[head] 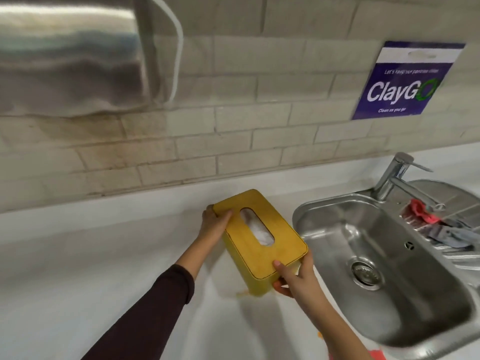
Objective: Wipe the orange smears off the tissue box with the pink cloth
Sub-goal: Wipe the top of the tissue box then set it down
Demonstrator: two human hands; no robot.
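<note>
head view: you're gripping the yellow tissue box (259, 240) at both ends, left hand (214, 226) curling over the far corner, right hand (294, 278) pinching the near corner, thumb on the lid. it's sitting near the sink (324, 209) rim, open white counter (78, 255) spreading to your left. the wall sign (405, 81) is reading "claygo, clean as you go". a pink cloth (422, 210) is lying beyond the tap (394, 178).
</note>
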